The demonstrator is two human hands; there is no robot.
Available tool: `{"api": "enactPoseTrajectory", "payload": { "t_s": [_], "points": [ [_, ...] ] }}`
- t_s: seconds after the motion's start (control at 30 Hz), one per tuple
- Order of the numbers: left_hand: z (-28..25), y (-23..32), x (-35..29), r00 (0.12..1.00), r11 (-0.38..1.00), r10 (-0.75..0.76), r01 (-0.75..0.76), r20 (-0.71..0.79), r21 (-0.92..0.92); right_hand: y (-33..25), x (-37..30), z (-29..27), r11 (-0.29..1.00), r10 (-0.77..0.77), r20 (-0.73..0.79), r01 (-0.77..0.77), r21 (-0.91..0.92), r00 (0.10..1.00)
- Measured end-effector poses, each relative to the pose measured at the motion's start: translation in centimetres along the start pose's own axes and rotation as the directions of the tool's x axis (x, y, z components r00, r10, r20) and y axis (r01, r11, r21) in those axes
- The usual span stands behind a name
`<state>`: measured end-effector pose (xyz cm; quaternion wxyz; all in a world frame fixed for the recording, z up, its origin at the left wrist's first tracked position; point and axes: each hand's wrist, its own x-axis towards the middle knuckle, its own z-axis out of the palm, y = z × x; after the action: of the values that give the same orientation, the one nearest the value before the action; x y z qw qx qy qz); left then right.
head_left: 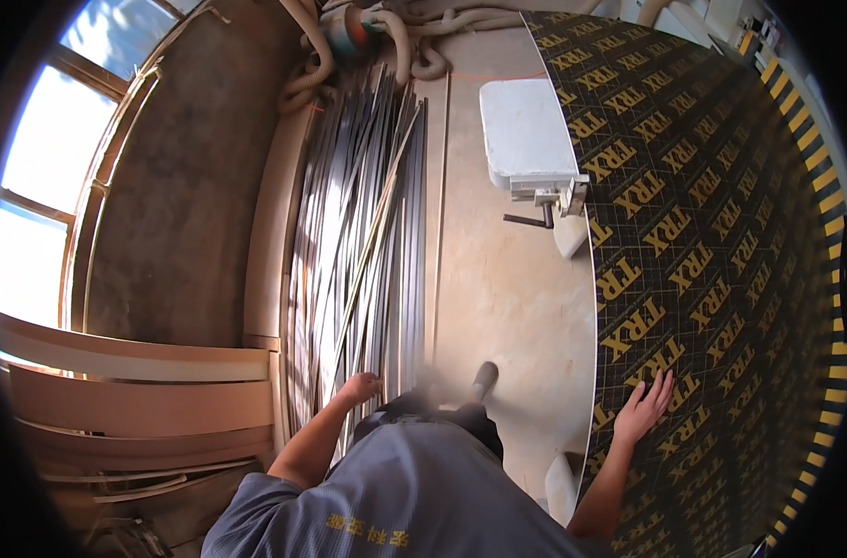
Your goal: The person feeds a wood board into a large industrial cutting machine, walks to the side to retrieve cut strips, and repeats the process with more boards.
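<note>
My right hand (645, 409) lies on a large black sheet (702, 307) with a yellow printed pattern, at the right. Its fingers are stretched out and a little apart, and it holds nothing. My left hand (361, 388) hangs beside my body, above the near end of a pile of long thin strips (363, 232). Its fingers are loosely curled in, with nothing visible in them. Most strips are dark grey or silvery; a pale one lies slantwise across them.
A white machine table (529, 130) with a dark crank handle (529, 220) juts from the sheet's left edge. Beige hoses (400, 51) coil at the far end. Brown boards (144, 400) stand at the left, near windows (51, 167). Yellow-black striping (819, 177) runs along the right.
</note>
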<state>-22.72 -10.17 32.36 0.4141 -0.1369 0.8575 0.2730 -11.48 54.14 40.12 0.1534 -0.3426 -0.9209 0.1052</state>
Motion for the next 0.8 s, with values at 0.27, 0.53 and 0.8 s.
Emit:
{"api": "enactPoseTrajectory", "payload": {
  "t_s": [0.27,0.53,0.8],
  "points": [
    [0.9,-2.2,0.5,0.994,0.995,-0.097,0.098,0.055,-0.012,-0.3,0.0,0.7,0.998,0.058,0.017,-0.058,0.004,0.998],
    [1.9,-0.6,0.2,1.000,0.997,0.024,-0.024,-0.013,-0.077,-0.4,-0.2,0.4,0.998,0.045,0.013,-0.044,-0.048,0.999],
    [3.4,-4.5,-3.0,0.997,0.995,-0.074,0.074,0.005,-0.073,-0.9,0.1,0.1,0.998,0.004,0.009,-0.004,-0.056,1.000]
  ]
}}
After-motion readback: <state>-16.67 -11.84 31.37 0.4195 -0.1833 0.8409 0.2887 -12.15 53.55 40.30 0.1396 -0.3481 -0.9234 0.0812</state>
